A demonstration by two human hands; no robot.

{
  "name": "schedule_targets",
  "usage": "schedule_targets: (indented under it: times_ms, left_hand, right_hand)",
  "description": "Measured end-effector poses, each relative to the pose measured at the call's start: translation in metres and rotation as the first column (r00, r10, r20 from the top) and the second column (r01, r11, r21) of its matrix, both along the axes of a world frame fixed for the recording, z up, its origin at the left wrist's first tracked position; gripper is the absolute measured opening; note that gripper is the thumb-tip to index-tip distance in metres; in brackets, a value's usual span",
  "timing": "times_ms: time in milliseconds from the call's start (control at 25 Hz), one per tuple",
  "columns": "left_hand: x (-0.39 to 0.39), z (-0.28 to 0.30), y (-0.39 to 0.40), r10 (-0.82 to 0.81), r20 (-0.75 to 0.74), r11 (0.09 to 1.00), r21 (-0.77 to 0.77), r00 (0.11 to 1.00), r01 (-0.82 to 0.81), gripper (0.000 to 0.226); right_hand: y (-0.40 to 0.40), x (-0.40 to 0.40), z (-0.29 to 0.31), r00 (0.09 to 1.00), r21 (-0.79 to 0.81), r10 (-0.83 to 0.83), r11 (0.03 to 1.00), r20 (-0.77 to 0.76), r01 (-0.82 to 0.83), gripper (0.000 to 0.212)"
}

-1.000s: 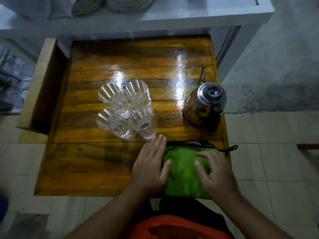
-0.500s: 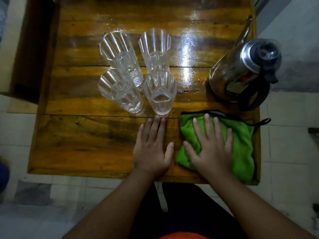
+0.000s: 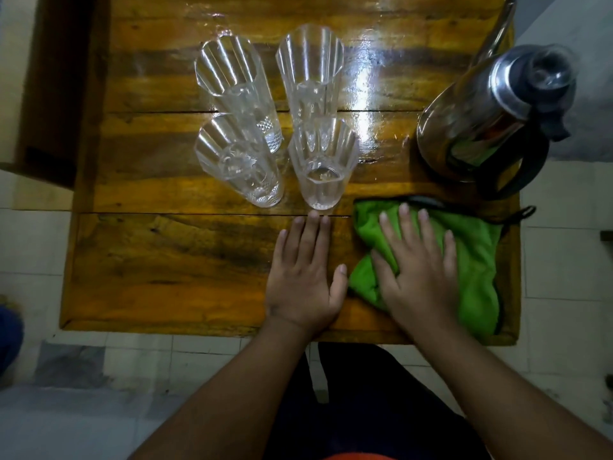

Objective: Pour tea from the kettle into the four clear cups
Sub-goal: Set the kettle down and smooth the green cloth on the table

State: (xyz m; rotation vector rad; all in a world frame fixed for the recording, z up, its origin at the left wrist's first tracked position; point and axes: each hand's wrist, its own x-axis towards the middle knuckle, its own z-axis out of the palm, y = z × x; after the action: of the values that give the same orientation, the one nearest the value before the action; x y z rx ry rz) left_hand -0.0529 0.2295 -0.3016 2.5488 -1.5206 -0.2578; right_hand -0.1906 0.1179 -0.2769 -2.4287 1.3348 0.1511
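Several clear ribbed cups stand upright in a two-by-two cluster on the wooden table (image 3: 159, 254): far left cup (image 3: 232, 81), far right cup (image 3: 310, 64), near left cup (image 3: 232, 157), near right cup (image 3: 323, 161). All look empty. A steel kettle (image 3: 481, 117) with a black lid and black handle stands at the table's right edge, spout pointing away. My left hand (image 3: 305, 277) lies flat on the wood just in front of the near right cup. My right hand (image 3: 418, 270) rests flat on a green cloth (image 3: 474, 260).
The green cloth lies at the table's near right corner, in front of the kettle, with a black loop (image 3: 520, 214) hanging over the edge. A wooden bench or ledge (image 3: 49, 94) adjoins the table's left side. Tiled floor surrounds the table.
The view has come closer and lower over the table. Both hands have stayed flat, left on the wood and right on the green cloth. Cups and kettle have not moved.
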Motion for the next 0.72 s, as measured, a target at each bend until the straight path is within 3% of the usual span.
schedule_targets:
  times_ms: [120, 320, 720]
  left_hand:
    - [0.0, 0.001, -0.004, -0.011, -0.008, 1.0, 0.02, 1.0, 0.011, 0.077]
    - [0.001, -0.003, 0.007, -0.021, -0.014, 1.0, 0.01, 1.0, 0.021, 0.077]
    - [0.003, -0.002, 0.008, -0.047, -0.043, 0.999, 0.003, 0.998, 0.047, 0.074]
  right_hand:
    - [-0.014, 0.015, -0.001, 0.998, -0.021, -0.055, 0.998, 0.014, 0.056, 0.06]
    - [0.036, -0.013, -0.003, 0.997, -0.051, 0.065, 0.996, -0.037, -0.067, 0.064]
    - [0.006, 0.021, -0.003, 0.999, -0.065, -0.02, 0.998, -0.033, 0.018, 0.064]
